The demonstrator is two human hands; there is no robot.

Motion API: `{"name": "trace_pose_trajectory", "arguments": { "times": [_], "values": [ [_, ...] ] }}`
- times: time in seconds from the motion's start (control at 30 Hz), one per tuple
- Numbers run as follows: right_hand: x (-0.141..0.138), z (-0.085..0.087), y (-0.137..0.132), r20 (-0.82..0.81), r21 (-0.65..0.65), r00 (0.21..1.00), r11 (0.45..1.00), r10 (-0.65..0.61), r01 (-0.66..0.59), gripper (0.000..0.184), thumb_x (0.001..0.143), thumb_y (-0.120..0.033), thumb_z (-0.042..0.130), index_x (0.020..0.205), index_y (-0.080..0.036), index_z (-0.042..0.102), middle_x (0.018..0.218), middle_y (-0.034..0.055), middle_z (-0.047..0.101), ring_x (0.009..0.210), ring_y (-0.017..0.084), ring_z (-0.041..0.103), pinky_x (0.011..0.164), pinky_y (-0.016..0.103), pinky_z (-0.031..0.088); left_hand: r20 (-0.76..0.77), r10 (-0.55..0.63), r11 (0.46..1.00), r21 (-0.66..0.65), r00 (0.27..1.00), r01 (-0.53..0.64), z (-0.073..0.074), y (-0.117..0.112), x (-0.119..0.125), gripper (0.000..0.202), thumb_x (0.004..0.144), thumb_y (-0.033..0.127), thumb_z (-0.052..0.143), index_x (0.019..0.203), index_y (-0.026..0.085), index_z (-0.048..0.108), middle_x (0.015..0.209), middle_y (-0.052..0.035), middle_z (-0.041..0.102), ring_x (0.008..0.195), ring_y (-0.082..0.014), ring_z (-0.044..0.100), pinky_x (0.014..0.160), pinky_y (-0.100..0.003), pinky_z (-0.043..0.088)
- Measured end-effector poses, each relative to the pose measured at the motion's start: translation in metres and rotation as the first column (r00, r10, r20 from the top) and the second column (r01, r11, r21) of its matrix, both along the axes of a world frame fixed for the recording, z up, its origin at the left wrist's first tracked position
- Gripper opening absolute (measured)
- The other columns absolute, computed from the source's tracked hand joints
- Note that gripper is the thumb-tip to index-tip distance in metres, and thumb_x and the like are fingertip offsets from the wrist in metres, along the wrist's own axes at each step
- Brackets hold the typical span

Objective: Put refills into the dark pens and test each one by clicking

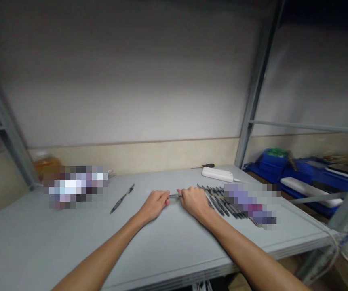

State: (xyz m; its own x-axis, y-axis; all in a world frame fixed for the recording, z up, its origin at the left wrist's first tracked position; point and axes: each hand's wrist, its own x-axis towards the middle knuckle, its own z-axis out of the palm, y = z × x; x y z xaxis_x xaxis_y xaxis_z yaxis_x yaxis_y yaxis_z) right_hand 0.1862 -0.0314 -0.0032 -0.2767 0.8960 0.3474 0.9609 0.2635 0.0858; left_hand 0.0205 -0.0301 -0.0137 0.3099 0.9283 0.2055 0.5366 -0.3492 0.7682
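Between my two hands a dark pen [175, 196] lies level, just above the grey table. My left hand [156, 203] is closed on its left end, and my right hand [194, 201] is closed on the other end. Only a short middle stretch of the pen shows; the fingers cover the rest. A single dark pen [122, 199] rests slantwise on the table, left of my left hand. Close by my right hand several dark pens [226, 202] lie side by side, some partly covered by the hand and a blurred-out patch.
A white power strip [218, 174] with a cord and a screwdriver [207, 165] lie at the back of the table [149, 250]. Blurred-out things sit on the left, near an orange container [47, 166]. Metal posts [254, 85] frame the table; blue bins [272, 161] stand to the right.
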Motion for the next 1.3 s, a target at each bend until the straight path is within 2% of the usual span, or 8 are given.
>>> {"name": "trace_pose_trajectory", "arguments": {
  "times": [0.17, 0.27, 0.47, 0.63, 0.77, 0.9, 1.03, 1.3],
  "values": [
    [0.002, 0.002, -0.001, 0.000, -0.032, 0.999, 0.999, -0.036, 0.036, 0.047, 0.092, -0.035, 0.027, 0.086, -0.013, 0.069, 0.078, 0.0177, 0.067, 0.077, 0.024, 0.065, 0.064, 0.030, 0.043, 0.123, -0.082, 0.974, 0.219, 0.989, 0.054, 0.006, -0.004, -0.001, 0.024, 0.078, 0.038, 0.051, 0.088, 0.016, 0.056, 0.067, 0.0023, 0.053, 0.061, -0.0108, 0.047, 0.059, -0.022, 0.035],
    [0.004, 0.003, -0.001, 0.000, -0.044, 1.000, 0.999, -0.016, 0.016, 0.042, 0.091, -0.037, 0.030, 0.090, -0.015, 0.066, 0.079, 0.0144, 0.067, 0.077, 0.023, 0.063, 0.064, 0.030, 0.042, 0.105, -0.073, 0.964, 0.263, 0.992, 0.043, 0.008, -0.005, -0.002, 0.018, 0.076, 0.032, 0.055, 0.081, 0.016, 0.059, 0.068, 0.0005, 0.056, 0.064, -0.0117, 0.049, 0.062, -0.023, 0.037],
    [0.005, 0.004, -0.002, -0.020, 0.130, 0.973, 0.965, 0.231, -0.227, 0.031, 0.090, -0.037, 0.037, 0.093, -0.015, 0.059, 0.089, 0.0106, 0.060, 0.084, 0.021, 0.055, 0.072, 0.029, 0.037, 0.254, 0.071, 0.983, 0.144, 0.965, -0.110, 0.006, 0.007, -0.012, 0.025, 0.078, 0.037, 0.051, 0.071, 0.014, 0.058, 0.056, 0.0012, 0.053, 0.055, -0.0115, 0.047, 0.055, -0.023, 0.037],
    [0.006, 0.004, 0.002, -0.028, 0.218, 0.934, 0.914, 0.356, -0.341, 0.021, 0.091, -0.024, 0.038, 0.091, -0.016, 0.058, 0.090, 0.0092, 0.057, 0.086, 0.019, 0.049, 0.072, 0.029, 0.033, 0.398, 0.069, 0.992, 0.068, 0.915, -0.104, -0.003, 0.019, -0.019, 0.031, 0.073, 0.045, 0.056, 0.070, 0.014, 0.058, 0.057, -0.0005, 0.057, 0.055, -0.0126, 0.052, 0.058, -0.025, 0.041],
    [0.010, 0.005, 0.002, -0.067, 0.231, 0.927, 0.909, 0.369, -0.346, 0.016, 0.087, -0.024, 0.046, 0.095, -0.018, 0.058, 0.095, 0.0082, 0.058, 0.088, 0.019, 0.050, 0.073, 0.028, 0.032, 0.463, 0.068, 0.997, 0.011, 0.884, -0.082, -0.004, 0.019, -0.018, 0.032, 0.071, 0.044, 0.059, 0.070, 0.013, 0.058, 0.058, -0.0016, 0.058, 0.055, -0.0122, 0.053, 0.059, -0.025, 0.042],
    [0.015, 0.007, 0.004, -0.204, 0.177, 0.938, 0.953, 0.280, -0.246, 0.031, 0.088, -0.038, 0.042, 0.107, -0.018, 0.055, 0.092, 0.0077, 0.063, 0.084, 0.018, 0.055, 0.074, 0.029, 0.034, 0.504, 0.116, 0.992, -0.020, 0.856, -0.123, 0.001, 0.018, -0.020, 0.031, 0.069, 0.043, 0.061, 0.069, 0.012, 0.058, 0.058, -0.0009, 0.058, 0.055, -0.0113, 0.052, 0.058, -0.024, 0.041],
    [0.020, 0.005, 0.009, -0.324, 0.120, 0.899, 0.956, 0.294, -0.269, 0.031, 0.092, -0.033, 0.034, 0.093, -0.017, 0.061, 0.087, 0.0061, 0.065, 0.081, 0.015, 0.057, 0.073, 0.026, 0.036, 0.498, 0.160, 0.985, -0.022, 0.853, -0.172, 0.004, 0.018, -0.024, 0.034, 0.069, 0.046, 0.060, 0.065, 0.013, 0.057, 0.056, 0.0003, 0.056, 0.052, -0.0103, 0.050, 0.056, -0.023, 0.039],
    [0.023, 0.004, 0.013, -0.482, 0.225, 0.741, 0.884, 0.467, -0.410, 0.015, 0.085, -0.026, 0.050, 0.090, -0.016, 0.061, 0.085, 0.0057, 0.060, 0.075, 0.014, 0.054, 0.069, 0.024, 0.040, 0.321, 0.322, 0.945, -0.053, 0.890, -0.323, 0.003, 0.018, -0.027, 0.053, 0.075, 0.061, 0.041, 0.050, 0.016, 0.049, 0.038, 0.0045, 0.040, 0.037, -0.0082, 0.035, 0.042, -0.022, 0.025]
  ]
}}
